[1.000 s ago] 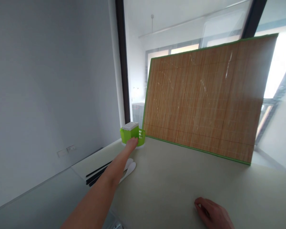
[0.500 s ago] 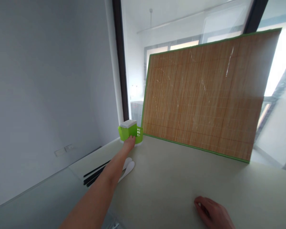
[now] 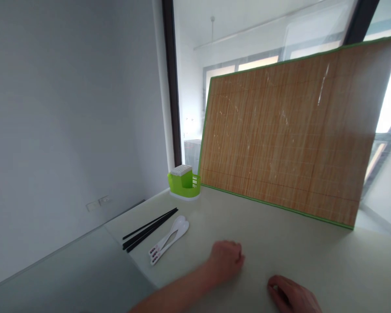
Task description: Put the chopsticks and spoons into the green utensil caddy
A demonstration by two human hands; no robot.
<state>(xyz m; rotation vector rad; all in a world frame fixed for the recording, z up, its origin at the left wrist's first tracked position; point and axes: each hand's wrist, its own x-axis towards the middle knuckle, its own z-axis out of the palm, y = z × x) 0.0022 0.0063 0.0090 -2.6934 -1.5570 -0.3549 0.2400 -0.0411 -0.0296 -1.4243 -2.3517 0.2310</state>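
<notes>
My left hand (image 3: 226, 261) is over the pale table, its fingers curled closed with no object showing in them. My right hand (image 3: 293, 293) rests near the table's front, loosely curled and holding nothing that shows. Left of my left hand lie white spoons (image 3: 182, 225) with patterned handles, fanned and overlapping at the bowls. Black chopsticks (image 3: 150, 230) lie beside them, farther left. At the far corner stands a green cutlery holder (image 3: 184, 187) with a white slotted top on one part and a white base; neither hand touches it.
A large bamboo mat (image 3: 280, 134) with green edging stands upright along the table's back, in front of a glass wall. A grey wall (image 3: 68, 108) with sockets (image 3: 98, 203) runs along the left. The pale table (image 3: 247, 217) extends to the right.
My left hand has let go of the green cutlery holder and drawn back to the right and nearer, uncovering the spoons and chopsticks. My right hand has stayed about where it was.
</notes>
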